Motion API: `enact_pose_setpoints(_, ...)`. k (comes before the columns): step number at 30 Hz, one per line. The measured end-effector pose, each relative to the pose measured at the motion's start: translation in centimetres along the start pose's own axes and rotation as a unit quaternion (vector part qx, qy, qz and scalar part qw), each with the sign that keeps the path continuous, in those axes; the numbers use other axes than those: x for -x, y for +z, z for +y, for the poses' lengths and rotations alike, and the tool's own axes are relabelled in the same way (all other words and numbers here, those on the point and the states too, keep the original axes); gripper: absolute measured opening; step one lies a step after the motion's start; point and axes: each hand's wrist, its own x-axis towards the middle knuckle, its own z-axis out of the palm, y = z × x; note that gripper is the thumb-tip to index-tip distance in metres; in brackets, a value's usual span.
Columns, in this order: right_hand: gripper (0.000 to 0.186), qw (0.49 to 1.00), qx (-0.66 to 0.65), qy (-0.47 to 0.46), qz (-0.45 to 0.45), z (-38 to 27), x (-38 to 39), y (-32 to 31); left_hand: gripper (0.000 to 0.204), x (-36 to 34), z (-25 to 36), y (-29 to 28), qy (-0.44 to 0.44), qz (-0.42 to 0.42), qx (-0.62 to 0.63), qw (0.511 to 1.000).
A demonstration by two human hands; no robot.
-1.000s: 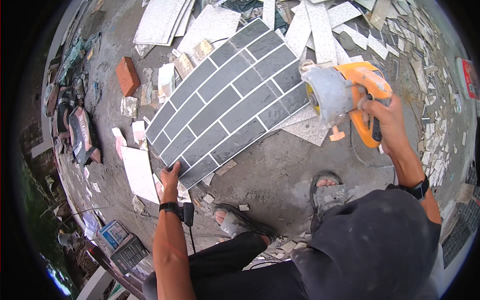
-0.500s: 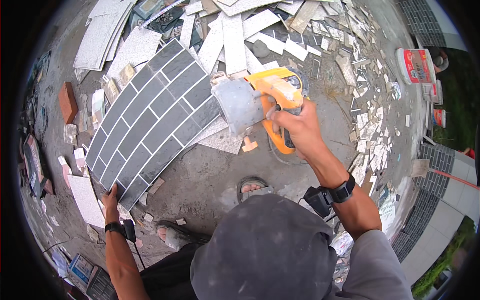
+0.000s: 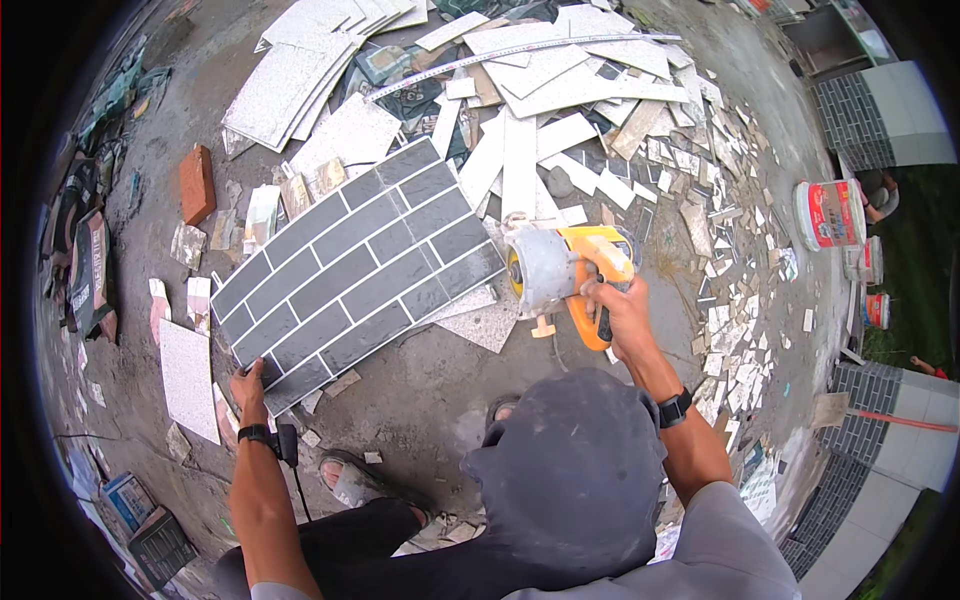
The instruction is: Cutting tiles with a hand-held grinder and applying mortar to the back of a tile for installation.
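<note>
A large dark grey tile (image 3: 385, 285) with a white-lined brick pattern lies slanted over scraps in front of me. My left hand (image 3: 248, 388) is closed on its near left corner, the thumb on top and other fingers partly hidden. In my right hand (image 3: 622, 312) is a yellow and grey handheld tile saw (image 3: 548, 268), gripped by its rear handle. The saw's dusty guard is at the tile's right end, and a yellow disc shows at the guard's left side. Whether the blade touches the tile I cannot tell.
White tile offcuts (image 3: 545, 75) and a long measuring strip (image 3: 520, 62) lie beyond the tile. A red brick (image 3: 197, 185) stands at left, near a loose white tile piece (image 3: 188, 380). Small shards (image 3: 735, 345) litter the right. Buckets (image 3: 832, 213) stand at far right.
My view has shifted, so the tile and scraps appear lower and farther right. The saw has turned a little and now shows its disc at the tile's right end. Both hands keep their grips.
</note>
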Motion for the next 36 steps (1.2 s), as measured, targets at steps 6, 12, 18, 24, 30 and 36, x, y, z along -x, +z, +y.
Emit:
enact_pose_setpoints(6, 0.02, 0.999, 0.01, 0.019, 0.037, 0.6, 1.4, -1.8, 0.067, 0.6, 3.3, 2.2, 0.078, 0.021, 0.082, 0.993)
enact_pose_setpoints(12, 0.021, 0.998, 0.011, 0.009, 0.064, 0.5, 1.2, -3.6, 0.074, 2.5, 12.5, 5.5, 0.137, 0.031, -0.023, 0.99)
enact_pose_setpoints(18, 0.027, 0.998, 0.004, -0.021, 0.062, 0.0, -0.5, -3.7, 0.079, 2.6, 14.6, 6.7, 0.17, 0.041, -0.041, 0.984)
enact_pose_setpoints(24, 0.027, 0.997, 0.031, -0.049, 0.056, -2.2, -2.4, -4.7, 0.082, 3.2, 15.6, 7.0, 0.17, -0.008, -0.038, 0.985)
enact_pose_setpoints(30, 0.024, 0.996, 0.047, -0.058, 0.054, -3.1, -4.0, -3.9, 0.102, 5.1, 14.6, 6.1, 0.204, -0.037, -0.017, 0.978)
enact_pose_setpoints(36, 0.023, 0.998, 0.019, -0.043, 0.05, -2.8, -2.9, -2.9, 0.132, 10.1, 9.0, 0.0, 0.371, -0.161, -0.316, 0.858)
